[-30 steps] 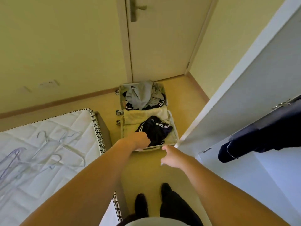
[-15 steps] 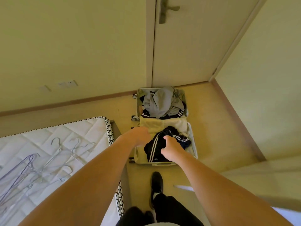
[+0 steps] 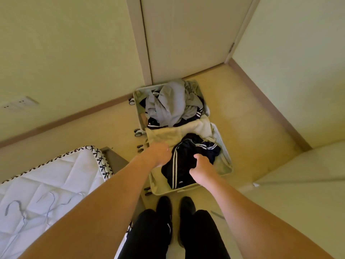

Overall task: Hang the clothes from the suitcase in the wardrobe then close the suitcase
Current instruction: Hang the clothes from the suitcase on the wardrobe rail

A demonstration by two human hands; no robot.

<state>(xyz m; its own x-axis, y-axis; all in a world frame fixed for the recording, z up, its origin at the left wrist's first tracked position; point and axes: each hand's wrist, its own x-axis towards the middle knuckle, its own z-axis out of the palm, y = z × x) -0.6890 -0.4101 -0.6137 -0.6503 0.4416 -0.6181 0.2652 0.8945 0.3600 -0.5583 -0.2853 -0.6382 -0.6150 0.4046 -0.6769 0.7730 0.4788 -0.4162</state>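
A pale open suitcase [image 3: 225, 163] lies on the floor in front of my feet. Its near half holds a dark navy garment [image 3: 183, 165] with white stripes, partly bunched. My left hand [image 3: 158, 155] grips the garment's left edge and my right hand [image 3: 202, 166] grips its right side. The far half is piled with a grey garment [image 3: 168, 103] over other dark striped clothes. A cream towel-like cloth [image 3: 164, 134] lies across the middle hinge area. The wardrobe is out of view.
A white quilted mattress [image 3: 46, 184] at the left carries several wire hangers [image 3: 24, 212]. A closed door [image 3: 186, 34] stands behind the suitcase, with walls to the left and right. My dark shoes [image 3: 175, 204] stand just before the suitcase's near edge.
The view swung left, away from the wardrobe, and down onto the suitcase. My right hand reached in and took hold of the navy garment; both hands now hold it.
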